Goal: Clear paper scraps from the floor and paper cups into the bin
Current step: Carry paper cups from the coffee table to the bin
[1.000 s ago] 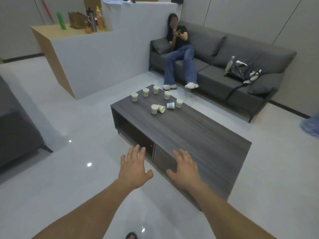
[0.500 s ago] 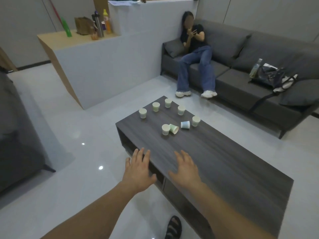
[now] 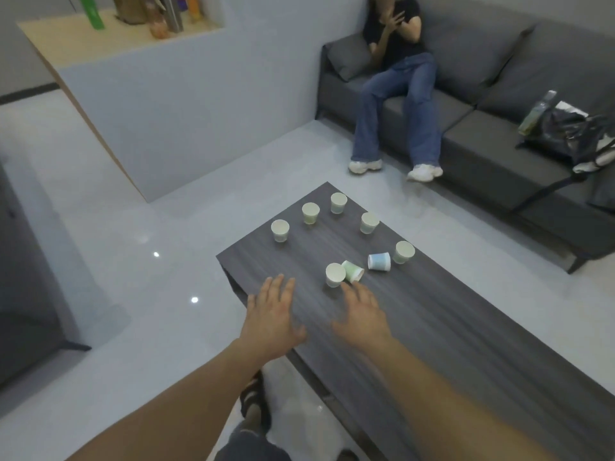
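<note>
Several small paper cups stand on the far end of a dark wooden coffee table (image 3: pixel 466 327). The nearest upright cup (image 3: pixel 335 275) has a green cup (image 3: pixel 353 271) tipped on its side against it, and a blue cup (image 3: pixel 379 261) lies on its side just right of them. More upright cups (image 3: pixel 310 212) ring the table's far corner. My right hand (image 3: pixel 362 311) is spread flat above the table, its fingertips just short of the nearest cup. Over the table's left edge, my left hand (image 3: pixel 271 314) is spread too. Both hands hold nothing. I see no bin or paper scraps.
A person sits on a grey sofa (image 3: pixel 499 128) beyond the table, feet on the floor near its far corner. A black bag (image 3: pixel 565 131) lies on the sofa. A white counter (image 3: pixel 166 94) with bottles stands at back left. My sandalled foot (image 3: pixel 254 404) is beside the table.
I have stepped closer to the table and both hands have reached forward over it. The right hand's fingertips have drawn near the closest cups.
</note>
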### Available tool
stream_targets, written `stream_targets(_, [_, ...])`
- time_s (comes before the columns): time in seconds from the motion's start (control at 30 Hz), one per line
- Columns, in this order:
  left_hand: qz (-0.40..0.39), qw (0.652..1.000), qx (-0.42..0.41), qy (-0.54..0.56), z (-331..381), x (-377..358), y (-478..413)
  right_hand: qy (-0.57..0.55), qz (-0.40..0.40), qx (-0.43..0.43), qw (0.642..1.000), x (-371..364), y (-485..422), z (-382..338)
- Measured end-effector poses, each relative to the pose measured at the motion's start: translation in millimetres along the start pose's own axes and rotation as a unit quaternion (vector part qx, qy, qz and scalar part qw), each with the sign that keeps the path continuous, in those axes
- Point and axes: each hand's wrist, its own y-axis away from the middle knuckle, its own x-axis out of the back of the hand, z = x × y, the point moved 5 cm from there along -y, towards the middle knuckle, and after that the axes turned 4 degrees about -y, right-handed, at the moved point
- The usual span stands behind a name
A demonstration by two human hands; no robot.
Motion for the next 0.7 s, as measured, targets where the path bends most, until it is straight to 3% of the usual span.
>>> stream_targets(0.23, [-0.076, 0.995, -0.066, 0.014, -57, -2, -114, -0.013, -0.01, -0.077, 0.997, -25, -106, -17])
stream_targets(0.43, [-0.116, 0.986, -0.117, 0.021, -75, -66, -189, 0.012, -0.018, -0.128, 0.992, -72, -198, 23])
stream_targets(0.7, [-0.128, 0.975, -0.161, 0.089, -65, -171, -257, 0.037, 0.008, -0.095, 0.995, -143, -280, 73])
